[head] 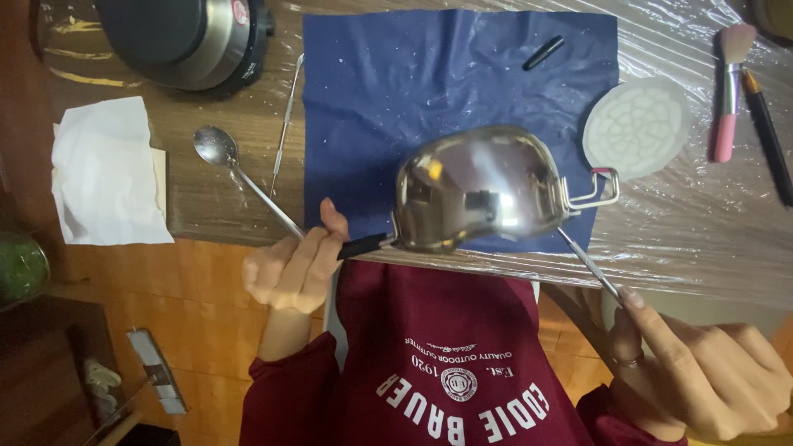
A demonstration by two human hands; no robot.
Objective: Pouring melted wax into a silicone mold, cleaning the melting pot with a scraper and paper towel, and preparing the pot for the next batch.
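- Head view: a small steel pot [479,188] is held tipped over the near edge of the blue cloth [372,91], its rounded, mirror-bright underside facing up.
- Its long axis runs left to right: the black handle [363,245] points left and a wire loop [596,192] sticks out to the right.
- One hand [296,263] is curled tight around that black handle.
- The other hand [702,372] pinches a thin metal tool [588,263] whose far end goes under the pot's rim.
- A long spoon [216,147] and a slim metal pick [285,124] lie left of the cloth on the film-covered surface [702,223].
- Farther out: white tissue [103,173], a round white mould [638,125], a pink brush [728,83].
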